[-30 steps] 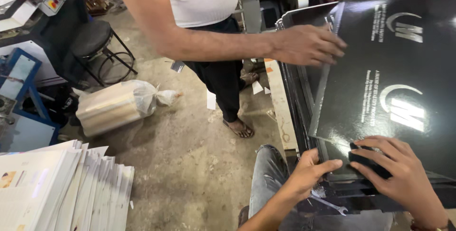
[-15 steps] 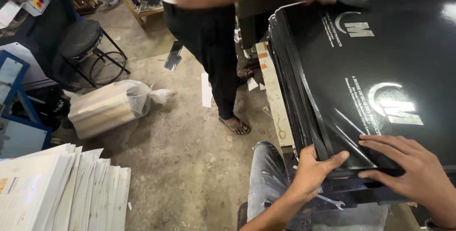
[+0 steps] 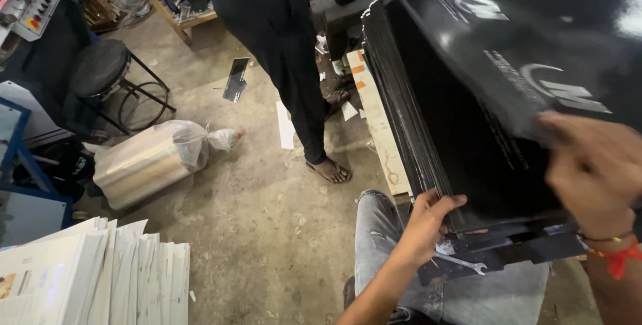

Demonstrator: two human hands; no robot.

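A thick stack of glossy black printed sheets (image 3: 428, 131) lies on a low pallet at the right. My left hand (image 3: 428, 221) grips the near left corner of the stack, fingers curled over its edge. My right hand (image 3: 592, 164), blurred, is raised at the right and holds the near edge of the top black sheet (image 3: 535, 37), which is lifted off the stack. A red thread band is on my right wrist. My knee in grey jeans (image 3: 378, 231) is below the stack.
Another person's legs in dark trousers (image 3: 281, 44) stand just left of the stack, one sandalled foot (image 3: 329, 170) near it. A spanner (image 3: 461, 263) lies by my left hand. A plastic-wrapped bundle (image 3: 150, 161), a stool (image 3: 100, 71) and white paper piles (image 3: 93, 278) are to the left.
The top black sheet has risen off the stack and my right hand has lifted with it. The other person's arms have left the view. My left hand stays at the corner.
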